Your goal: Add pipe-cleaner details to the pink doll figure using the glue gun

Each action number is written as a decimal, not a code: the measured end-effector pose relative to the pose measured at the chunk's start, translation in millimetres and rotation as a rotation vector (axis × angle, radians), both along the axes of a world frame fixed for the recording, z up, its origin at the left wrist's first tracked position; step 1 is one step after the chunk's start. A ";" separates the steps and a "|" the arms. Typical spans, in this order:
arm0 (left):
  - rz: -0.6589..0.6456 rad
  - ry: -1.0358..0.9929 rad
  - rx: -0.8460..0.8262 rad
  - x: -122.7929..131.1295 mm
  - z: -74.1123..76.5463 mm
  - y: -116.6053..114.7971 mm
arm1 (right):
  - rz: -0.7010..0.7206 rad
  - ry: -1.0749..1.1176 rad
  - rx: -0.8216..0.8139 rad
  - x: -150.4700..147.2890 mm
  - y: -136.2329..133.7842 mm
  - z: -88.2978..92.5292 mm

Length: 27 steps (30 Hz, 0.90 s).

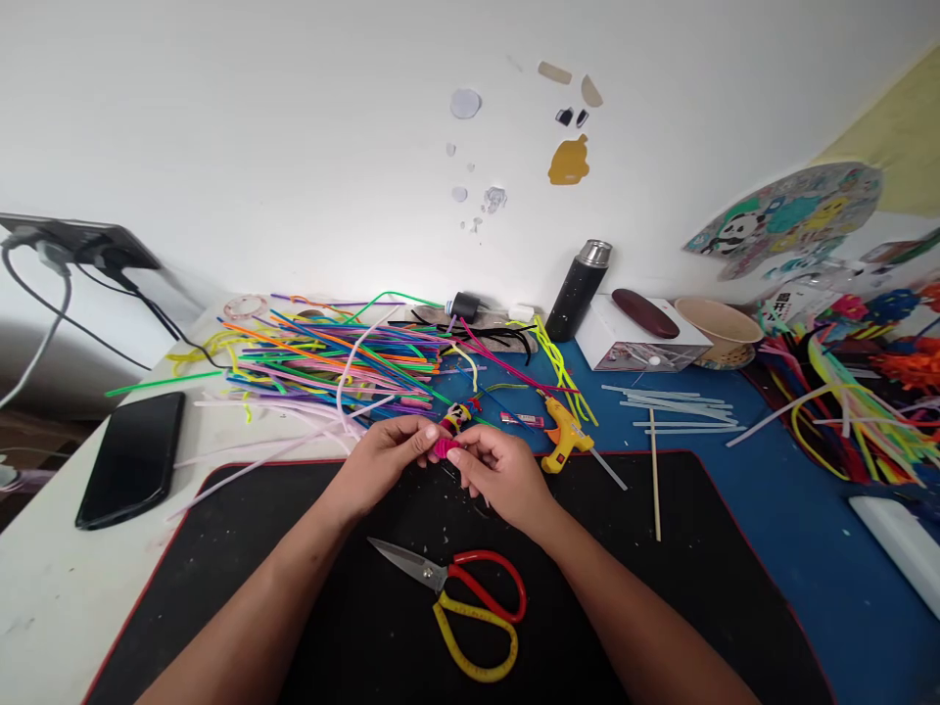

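Observation:
A small bright pink piece (445, 447), fuzzy like coiled pipe cleaner, is pinched between the fingertips of both hands. My left hand (389, 458) grips it from the left with thumb and fingers closed. From the other side, my right hand (506, 480) closes on its right end. Just behind the fingertips is a little figure (456, 419) in yellow, black, white and red; whether it touches the hands I cannot tell. Nearer to me, scissors (447, 578) with one red and one yellow handle lie on the black mat (352, 627), blades pointing left.
Many coloured pipe cleaners (330, 352) cover the back left. Right of my hands lies a yellow glue gun (565, 436), with glue sticks (682, 409) and a wooden stick (654, 480) beyond. A black flask (580, 291), a white box (632, 338) and a phone (132, 458) stand or lie around.

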<state>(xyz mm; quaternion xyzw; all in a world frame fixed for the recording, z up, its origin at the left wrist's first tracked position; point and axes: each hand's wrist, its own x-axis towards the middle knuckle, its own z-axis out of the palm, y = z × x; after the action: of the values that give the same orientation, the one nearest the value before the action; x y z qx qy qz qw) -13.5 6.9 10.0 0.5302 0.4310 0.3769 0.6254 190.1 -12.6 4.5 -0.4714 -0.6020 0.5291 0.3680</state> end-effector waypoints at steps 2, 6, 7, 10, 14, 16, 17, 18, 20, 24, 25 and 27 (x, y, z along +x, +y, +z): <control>-0.029 -0.066 -0.027 1.0 3.1 -0.9 | -0.014 0.026 -0.011 1.6 1.1 -0.5; -0.035 -0.147 -0.059 5.0 8.7 -2.3 | -0.023 0.025 -0.013 4.3 2.2 -0.8; -0.032 -0.150 -0.059 5.8 9.2 -2.4 | -0.023 0.021 -0.009 4.6 2.1 -0.7; -0.033 -0.154 -0.073 7.5 7.8 -2.5 | -0.020 -0.003 0.008 5.1 1.8 -0.7; -0.024 -0.215 -0.163 9.0 3.6 -3.2 | -0.020 -0.080 0.061 5.5 1.7 -2.3; -0.013 -0.258 -0.228 9.5 2.4 -4.0 | -0.019 -0.116 0.074 5.6 1.8 -3.1; -0.007 -0.281 -0.259 9.6 2.2 -4.5 | -0.017 -0.127 0.076 5.5 1.7 -3.3; 0.000 -0.305 -0.291 9.6 2.4 -5.0 | -0.012 -0.135 0.075 5.3 1.6 -3.2; 0.007 -0.351 -0.356 9.3 3.2 -5.8 | -0.001 -0.139 0.068 4.4 1.3 -2.4; -0.019 -0.415 -0.382 7.9 5.4 -5.7 | -0.007 -0.099 0.063 2.6 1.9 -0.3; -0.034 -0.413 -0.361 7.3 5.8 -5.4 | -0.014 -0.088 0.065 2.5 2.3 0.0; -0.065 -0.390 -0.306 6.0 6.0 -4.7 | -0.022 -0.081 0.067 3.0 2.9 0.3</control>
<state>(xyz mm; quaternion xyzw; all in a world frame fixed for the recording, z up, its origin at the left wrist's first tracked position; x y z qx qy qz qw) -7.5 2.2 16.0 0.3603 0.3370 0.3820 0.7815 193.1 -9.6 4.8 -0.4867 -0.6285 0.4849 0.3646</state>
